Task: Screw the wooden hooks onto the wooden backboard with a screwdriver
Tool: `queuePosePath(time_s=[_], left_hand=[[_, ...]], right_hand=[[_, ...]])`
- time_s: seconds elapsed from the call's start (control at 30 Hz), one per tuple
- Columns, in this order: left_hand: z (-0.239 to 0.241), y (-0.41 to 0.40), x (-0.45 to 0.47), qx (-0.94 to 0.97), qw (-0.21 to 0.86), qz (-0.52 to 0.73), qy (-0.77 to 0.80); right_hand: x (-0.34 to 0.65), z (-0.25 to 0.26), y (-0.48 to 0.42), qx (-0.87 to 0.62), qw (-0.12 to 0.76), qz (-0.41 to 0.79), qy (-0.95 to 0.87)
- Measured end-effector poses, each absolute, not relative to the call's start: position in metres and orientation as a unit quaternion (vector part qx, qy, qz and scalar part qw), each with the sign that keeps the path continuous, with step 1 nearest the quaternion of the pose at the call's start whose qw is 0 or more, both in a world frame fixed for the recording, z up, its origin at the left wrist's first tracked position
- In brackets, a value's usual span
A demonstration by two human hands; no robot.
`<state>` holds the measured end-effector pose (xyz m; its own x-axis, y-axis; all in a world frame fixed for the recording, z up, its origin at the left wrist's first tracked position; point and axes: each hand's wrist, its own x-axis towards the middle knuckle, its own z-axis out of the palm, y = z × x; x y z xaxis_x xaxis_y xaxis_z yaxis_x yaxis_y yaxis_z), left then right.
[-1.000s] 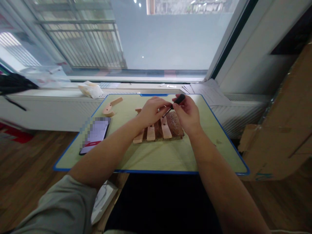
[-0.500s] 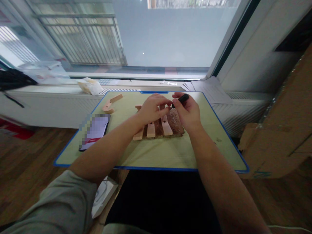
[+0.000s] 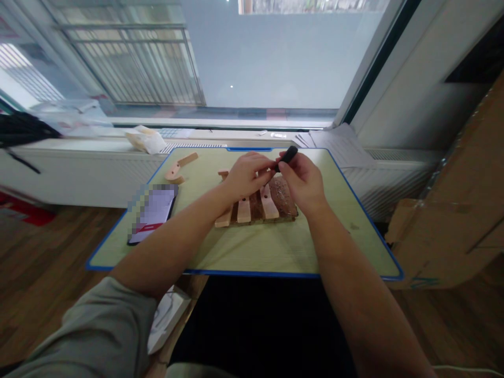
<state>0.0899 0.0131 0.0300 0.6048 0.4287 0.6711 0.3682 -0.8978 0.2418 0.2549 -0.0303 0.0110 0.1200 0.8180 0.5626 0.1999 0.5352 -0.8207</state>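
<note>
In my right hand [image 3: 304,178] is a screwdriver with a black handle [image 3: 289,156], gripped by thumb and fingers and tilted with its tip down to the left. The fingertips of my left hand [image 3: 250,170] close together beside the screwdriver's lower end; what they pinch is too small to make out. Below both hands lies a dark brown, rough-surfaced board [image 3: 282,198]. Several pale wooden pieces with holes lie across it, among them a middle strip [image 3: 244,210] and a right-hand strip [image 3: 270,206]. My left hand hides the upper part of some strips.
On the lap table [image 3: 252,252] with a blue rim, loose curved wooden pieces [image 3: 185,161] lie at back left. A phone [image 3: 157,212] rests near the left edge. Papers [image 3: 340,147] and a crumpled packet [image 3: 145,139] are on the sill. Cardboard [image 3: 452,210] stands at right.
The screwdriver handle has tipped more upright and shifted slightly left in my right hand. My left hand stays almost in place, as do the board and strips.
</note>
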Motion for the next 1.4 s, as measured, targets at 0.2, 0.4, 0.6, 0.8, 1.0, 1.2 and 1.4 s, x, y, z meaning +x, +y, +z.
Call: queuePosePath(time_s=[0.2,0.4,0.6,0.8,1.0,1.2,1.4], left_hand=[[0.0309,0.0121,0.0899,0.888,0.035,0.390,0.241],[0.0309,0.0135,0.0903,0.906,0.031,0.365,0.213],[0.0293,0.0120,0.0901,0.877,0.048,0.415,0.237],[0.0282,0.0151,0.0898,0.895,0.038,0.387,0.220],[0.0298,0.0122,0.0916,0.879,0.050,0.407,0.243],[0.0327,0.0102,0.0923,0.892,0.051,0.382,0.238],[0.0348,0.0077,0.0918,0.876,0.075,0.397,0.263]], right_hand=[[0.2537,0.0083,-0.0287,-0.441,0.626,0.236,-0.599],[0.2565,0.0142,-0.0324,-0.403,0.632,0.236,-0.618],[0.2516,0.0119,-0.0305,-0.442,0.648,0.233,-0.575],[0.2503,0.0153,-0.0336,-0.414,0.658,0.254,-0.575],[0.2521,0.0132,-0.0314,-0.426,0.647,0.247,-0.583],[0.2510,0.0111,-0.0316,-0.421,0.655,0.263,-0.569],[0.2531,0.0094,-0.0297,-0.423,0.649,0.269,-0.572]])
